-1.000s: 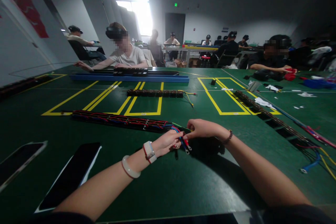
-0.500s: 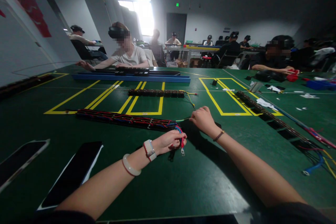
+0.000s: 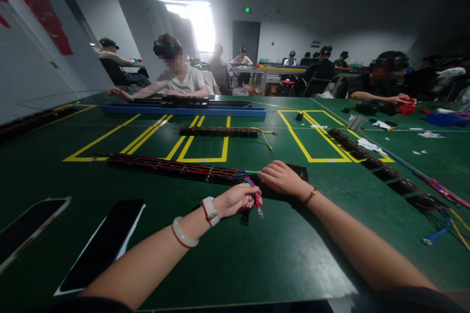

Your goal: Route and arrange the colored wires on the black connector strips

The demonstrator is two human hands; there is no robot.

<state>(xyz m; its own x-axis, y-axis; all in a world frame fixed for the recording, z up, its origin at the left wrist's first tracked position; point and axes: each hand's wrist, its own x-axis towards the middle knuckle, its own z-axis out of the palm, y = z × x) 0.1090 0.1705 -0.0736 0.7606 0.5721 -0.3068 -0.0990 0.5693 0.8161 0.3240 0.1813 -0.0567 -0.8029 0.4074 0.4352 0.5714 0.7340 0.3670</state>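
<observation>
A long black strip bundled with red and blue wires [image 3: 172, 166] lies across the table before me. At its right end my left hand [image 3: 237, 199] is closed around several blue and red wires [image 3: 251, 188]. A metal ring terminal [image 3: 260, 212] sticks out below those fingers. Just beyond, my right hand [image 3: 282, 180] is low over the table, its fingers bent down over a green wire [image 3: 251, 172] that runs from the strip's end; its fingertips are partly hidden. A flat black piece [image 3: 301, 172] lies beside the right hand, partly covered by it.
Two dark phone-like slabs [image 3: 103, 244] lie at the left. A shorter black strip [image 3: 218, 131] lies farther back, and another wired strip [image 3: 385, 171] runs along the right. Behind a blue channel [image 3: 183, 110] sits a person [image 3: 181, 80]; another person [image 3: 382, 83] is at the right.
My right hand has come down and slightly left, toward the strip's end, uncovering more of the flat black piece. My left hand keeps its hold; the ring terminal has shifted slightly right.
</observation>
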